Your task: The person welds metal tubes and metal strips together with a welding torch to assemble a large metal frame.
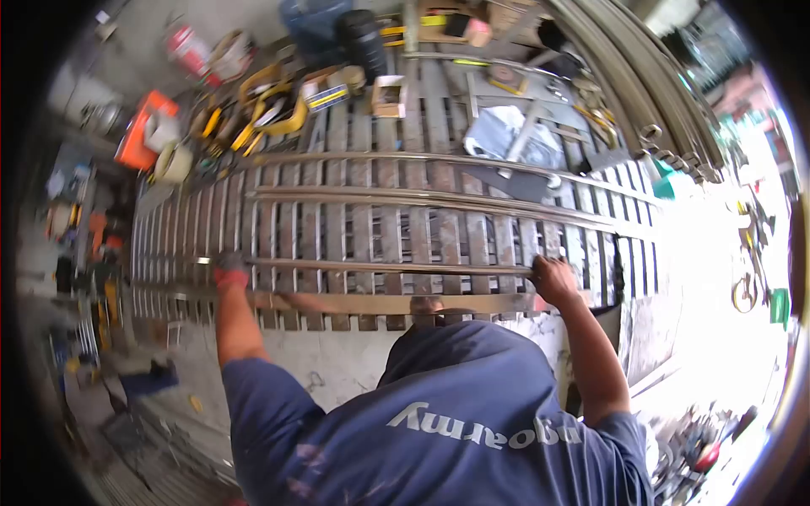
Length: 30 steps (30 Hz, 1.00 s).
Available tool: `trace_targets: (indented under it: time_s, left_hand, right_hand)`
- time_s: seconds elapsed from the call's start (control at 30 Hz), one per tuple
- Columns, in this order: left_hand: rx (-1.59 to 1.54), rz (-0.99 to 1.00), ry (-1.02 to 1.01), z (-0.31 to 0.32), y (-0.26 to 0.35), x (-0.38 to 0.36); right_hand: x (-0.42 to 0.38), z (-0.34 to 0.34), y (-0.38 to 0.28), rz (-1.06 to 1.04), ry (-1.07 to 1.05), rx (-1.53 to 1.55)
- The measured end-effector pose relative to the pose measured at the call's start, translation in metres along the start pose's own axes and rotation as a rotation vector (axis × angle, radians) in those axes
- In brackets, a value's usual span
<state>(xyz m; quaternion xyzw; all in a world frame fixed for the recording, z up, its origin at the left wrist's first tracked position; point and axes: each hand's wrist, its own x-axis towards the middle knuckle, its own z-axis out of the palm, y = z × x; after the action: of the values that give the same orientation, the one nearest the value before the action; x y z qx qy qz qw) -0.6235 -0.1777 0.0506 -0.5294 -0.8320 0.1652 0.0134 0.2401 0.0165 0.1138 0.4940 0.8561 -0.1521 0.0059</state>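
Note:
A long thin metal bar (380,267) lies lengthwise over the slatted metal bench (363,232). My left hand (229,271), in a red and grey glove, is closed around the bar's left part, a short end sticking out past it. My right hand (554,280), bare, is closed on the bar's right end. Between the hands and my body runs a wide, shiny flat strip (363,304) along the bench's near edge. Beyond the held bar, two or more long metal bars (405,197) lie side by side, with another long bar (380,157) farther back.
At the back left are a yellow tool bin (283,114), small boxes (389,97) and an orange object (145,131). A crumpled pale bag (510,139) sits back right, near a bundle of long tubes (633,76). A red extinguisher (190,51) stands behind.

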Motion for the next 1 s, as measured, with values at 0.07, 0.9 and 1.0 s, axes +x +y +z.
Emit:
trace_targets:
  time_s: [0.07, 0.9, 1.0]
  left_hand:
    - [-0.024, -0.090, -0.010, -0.006, -0.002, 0.008]
    - [0.008, 0.610, -0.031, -0.151, 0.622, -0.112]
    - [0.088, 0.662, 0.169, -0.132, 0.621, -0.102]
  right_hand:
    - [0.017, 0.006, -0.010, 0.017, -0.056, 0.012]
    - [0.108, -0.081, 0.197, -0.110, 0.118, 0.042]
    - [0.178, -0.105, 0.270, -0.081, 0.287, -0.052]
